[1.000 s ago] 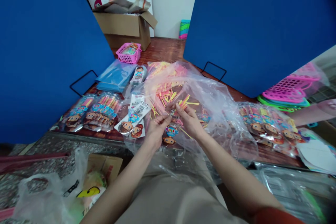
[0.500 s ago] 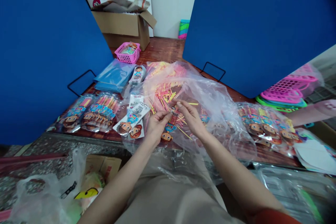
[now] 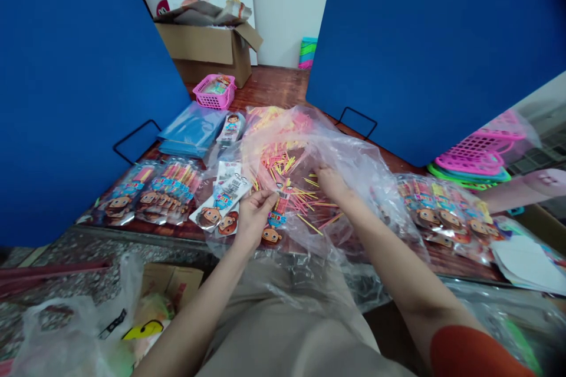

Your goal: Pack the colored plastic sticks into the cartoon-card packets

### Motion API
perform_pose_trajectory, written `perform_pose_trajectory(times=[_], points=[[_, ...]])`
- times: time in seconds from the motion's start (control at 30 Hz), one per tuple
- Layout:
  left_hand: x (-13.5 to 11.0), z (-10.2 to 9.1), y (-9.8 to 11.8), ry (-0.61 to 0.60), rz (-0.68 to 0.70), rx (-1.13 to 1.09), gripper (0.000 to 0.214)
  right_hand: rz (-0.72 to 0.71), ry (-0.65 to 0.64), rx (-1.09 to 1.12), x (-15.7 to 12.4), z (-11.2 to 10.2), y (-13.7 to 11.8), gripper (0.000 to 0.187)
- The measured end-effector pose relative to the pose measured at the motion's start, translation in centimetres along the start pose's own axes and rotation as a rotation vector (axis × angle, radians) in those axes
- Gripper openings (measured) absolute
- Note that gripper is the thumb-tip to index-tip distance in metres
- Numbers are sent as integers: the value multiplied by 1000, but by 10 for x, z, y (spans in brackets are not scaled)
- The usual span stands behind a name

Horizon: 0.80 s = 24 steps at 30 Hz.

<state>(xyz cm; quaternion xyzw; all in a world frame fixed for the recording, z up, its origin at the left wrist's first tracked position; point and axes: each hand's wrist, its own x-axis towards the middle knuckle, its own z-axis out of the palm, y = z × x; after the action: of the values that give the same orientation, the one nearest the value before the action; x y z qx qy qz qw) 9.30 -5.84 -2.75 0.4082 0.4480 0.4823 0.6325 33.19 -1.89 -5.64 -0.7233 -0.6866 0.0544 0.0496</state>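
Observation:
My left hand (image 3: 253, 216) is closed on a clear cartoon-printed packet (image 3: 275, 218) partly filled with thin sticks, held upright over the table's near edge. My right hand (image 3: 329, 181) reaches forward into a big clear plastic bag (image 3: 354, 159) full of loose pink and yellow sticks (image 3: 283, 162); its fingers are buried among the sticks and hidden. Empty printed packets (image 3: 221, 194) lie just left of my left hand.
Filled packets lie in rows at the left (image 3: 154, 191) and right (image 3: 446, 212). A blue bag stack (image 3: 192, 128), a pink basket (image 3: 215, 92) and a cardboard box (image 3: 207, 47) sit farther back. Blue partitions (image 3: 420, 41) flank the wooden table (image 3: 274, 85). Another person's arm (image 3: 526, 188) shows at right.
My right hand left the packet's mouth and moved forward and right into the loose sticks. My left hand stayed, still gripping the packet.

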Motion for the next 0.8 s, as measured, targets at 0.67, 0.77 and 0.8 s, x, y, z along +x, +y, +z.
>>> perform_pose_trajectory(times=[0.67, 0.77, 0.8], points=[[-3, -4, -3, -18, -46, -15, 34, -104, -1, 204, 9, 8, 16, 15], [-3, -4, -2, -10, -63, -31, 34, -91, 30, 279, 6, -1, 12, 13], [-3, -3, -1, -3, -67, -32, 34, -86, 65, 368, 3, -6, 8, 13]])
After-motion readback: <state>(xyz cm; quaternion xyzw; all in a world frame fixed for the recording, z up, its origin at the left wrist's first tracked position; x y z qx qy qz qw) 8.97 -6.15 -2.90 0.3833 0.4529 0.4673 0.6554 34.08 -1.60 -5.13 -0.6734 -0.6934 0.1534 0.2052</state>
